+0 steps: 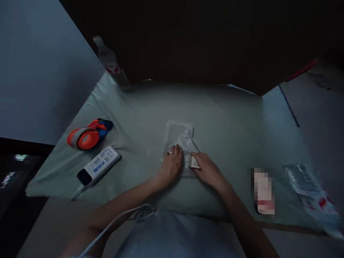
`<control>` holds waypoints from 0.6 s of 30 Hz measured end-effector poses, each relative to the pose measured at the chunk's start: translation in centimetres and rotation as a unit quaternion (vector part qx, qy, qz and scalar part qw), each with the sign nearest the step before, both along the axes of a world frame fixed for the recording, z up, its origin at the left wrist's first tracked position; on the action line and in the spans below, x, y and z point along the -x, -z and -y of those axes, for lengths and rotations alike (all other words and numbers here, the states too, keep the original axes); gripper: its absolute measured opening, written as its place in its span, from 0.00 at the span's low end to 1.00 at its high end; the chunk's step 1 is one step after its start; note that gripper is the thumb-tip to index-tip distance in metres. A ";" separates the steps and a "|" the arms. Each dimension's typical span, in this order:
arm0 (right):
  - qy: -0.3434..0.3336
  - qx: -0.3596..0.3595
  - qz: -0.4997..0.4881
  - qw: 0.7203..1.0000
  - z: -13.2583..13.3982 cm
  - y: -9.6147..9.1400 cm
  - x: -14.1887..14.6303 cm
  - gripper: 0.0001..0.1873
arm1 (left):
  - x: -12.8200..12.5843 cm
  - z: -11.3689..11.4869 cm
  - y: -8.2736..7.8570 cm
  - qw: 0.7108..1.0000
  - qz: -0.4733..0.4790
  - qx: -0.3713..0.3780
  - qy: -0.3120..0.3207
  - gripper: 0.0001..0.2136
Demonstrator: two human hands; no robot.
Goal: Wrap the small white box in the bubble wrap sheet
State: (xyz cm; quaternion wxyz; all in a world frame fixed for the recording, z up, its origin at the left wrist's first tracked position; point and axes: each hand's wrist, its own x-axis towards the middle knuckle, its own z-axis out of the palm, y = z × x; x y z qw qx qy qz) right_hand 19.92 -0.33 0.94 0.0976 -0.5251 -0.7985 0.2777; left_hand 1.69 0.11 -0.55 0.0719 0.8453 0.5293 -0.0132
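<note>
1. Left hand (172, 165) palm-down, fingers close together; whether they pinch, cannot tell. Right hand (208, 170) narrow, holding the small box.
2. Step, judged: box being positioned at the wrap. Next move likely calls for a steady left hand, careful right fingertips.
3. Plastic wrap (172, 133): beneath left hand, reaching past its fingertips; translucent, wrinkled, shiny toward right hand.
4. Small box (195, 163): at right fingertips; pale, dark marks; inside or atop wrap, unclear.

Indoor workspace (dim), cloth-covered surface (228, 129), tape dispenser (92, 134)
</note>
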 end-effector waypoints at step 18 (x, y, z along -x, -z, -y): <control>0.162 -0.121 -0.065 0.977 -1.0 -3.1 -1.0 0.29 | -1.6 1.0 2.2 0.991 0.094 0.038 0.084 0.38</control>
